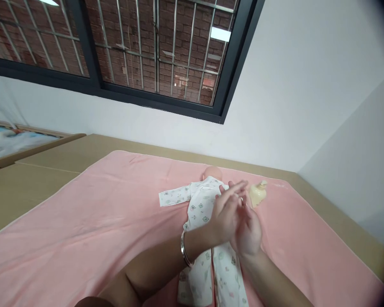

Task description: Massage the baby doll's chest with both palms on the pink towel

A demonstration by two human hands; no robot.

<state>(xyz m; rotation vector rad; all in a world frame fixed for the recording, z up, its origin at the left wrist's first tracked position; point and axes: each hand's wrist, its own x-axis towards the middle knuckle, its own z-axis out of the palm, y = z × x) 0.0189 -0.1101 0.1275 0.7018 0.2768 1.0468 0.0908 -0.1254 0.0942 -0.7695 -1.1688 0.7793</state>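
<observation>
A baby doll (pixel 212 173) in a white printed romper (pixel 201 204) lies on its back on a pink blanket (pixel 83 221). My left hand (pixel 226 211) hovers over the doll's chest with fingers stretched out and together, a silver bangle on its wrist. My right hand (pixel 249 232) sits just behind it, palm against the left hand's fingers, fingers partly hidden. Neither hand shows anything held. A pale yellow bottle-like object (pixel 257 194) lies right of the doll's shoulder, close to my fingertips.
The blanket covers a tan surface (pixel 51 162) set against a white wall. A barred window (pixel 131 47) sits above. Another tan ledge with blue and white bedding (pixel 16 140) is at the far left. The wall corner closes in on the right.
</observation>
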